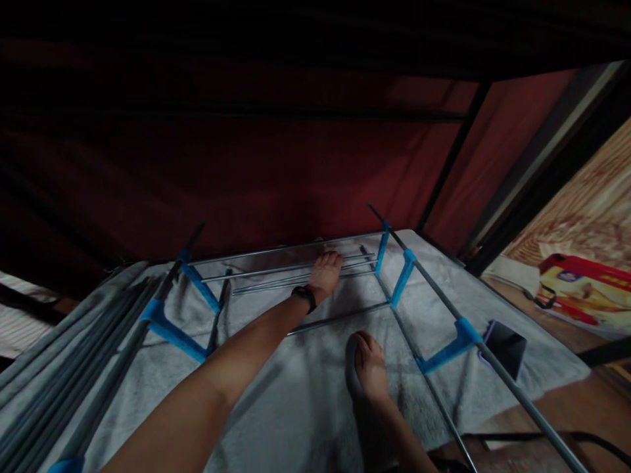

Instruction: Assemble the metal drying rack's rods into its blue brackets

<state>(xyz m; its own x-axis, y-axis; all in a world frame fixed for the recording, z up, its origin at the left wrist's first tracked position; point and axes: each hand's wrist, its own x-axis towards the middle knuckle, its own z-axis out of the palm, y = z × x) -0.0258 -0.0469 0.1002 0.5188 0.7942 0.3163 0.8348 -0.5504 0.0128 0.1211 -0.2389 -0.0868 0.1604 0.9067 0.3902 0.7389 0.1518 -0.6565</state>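
Note:
My left hand (326, 270), with a dark band on its wrist, reaches across to the far side of the frame. Its fingers close over thin metal rods (269, 270) lying there; the fingertips' grip is partly hidden. My right hand (371, 368) rests lower down with fingers loosely bent, apparently on my knee, holding nothing visible. Around both hands stands a partly assembled frame of grey metal tubes (438, 289) joined by blue plastic connectors (404, 277). More blue connectors (172, 332) hold the tubes on the left side.
A pale grey blanket (290, 407) lies under the frame. Several grey tubes (73, 368) are bundled at the left. A phone (503, 348) lies beside the right tube. Further right is a red and yellow package (586, 289). Dark bars (453, 151) and a red curtain (276, 177) stand behind.

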